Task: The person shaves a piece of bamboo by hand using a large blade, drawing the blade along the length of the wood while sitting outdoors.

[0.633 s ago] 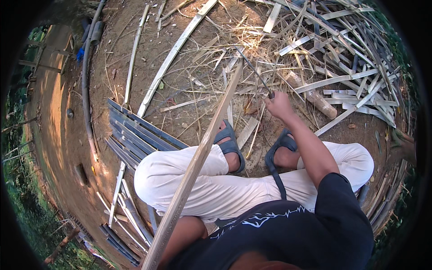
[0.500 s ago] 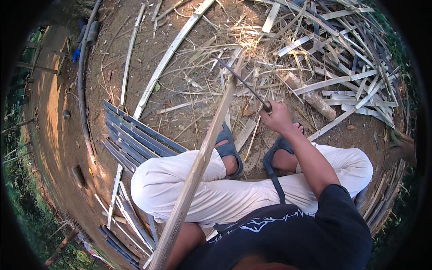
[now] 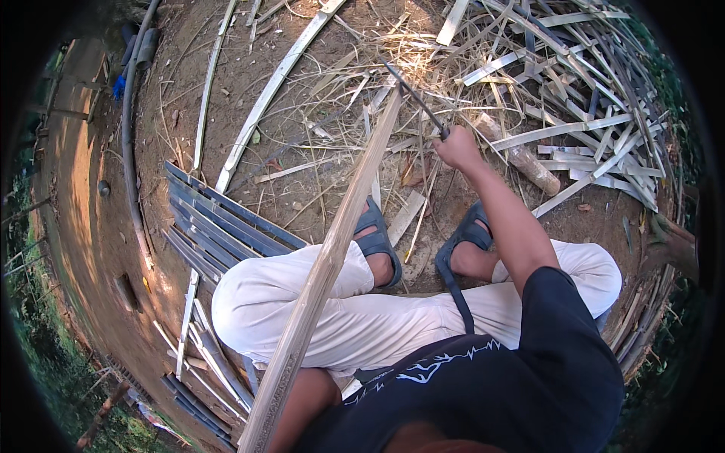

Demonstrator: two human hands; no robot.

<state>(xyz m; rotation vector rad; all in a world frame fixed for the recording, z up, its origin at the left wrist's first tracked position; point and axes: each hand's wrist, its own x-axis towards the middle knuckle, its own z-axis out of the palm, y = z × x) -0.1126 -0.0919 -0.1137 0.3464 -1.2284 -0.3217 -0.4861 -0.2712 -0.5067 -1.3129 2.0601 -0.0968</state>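
Note:
My right hand is closed around the handle of a long, thin-bladed knife. The dark blade points up and left, meeting or passing just over the far end of a long, pale brown slat, like split bamboo or wood. That slat slants across my left thigh, from the lower edge up to the shavings on the ground. Part of my left arm shows beside the slat's near end, but the left hand is out of sight.
Thin shavings litter the ground ahead. A heap of split strips lies at the far right, with a short log beside it. Dark slats lie by my left knee. A long pole stretches along the left.
My right hand and the knife have moved forward, away from me, toward the slat's far end. The slat's far end and the whole view have shifted slightly left.

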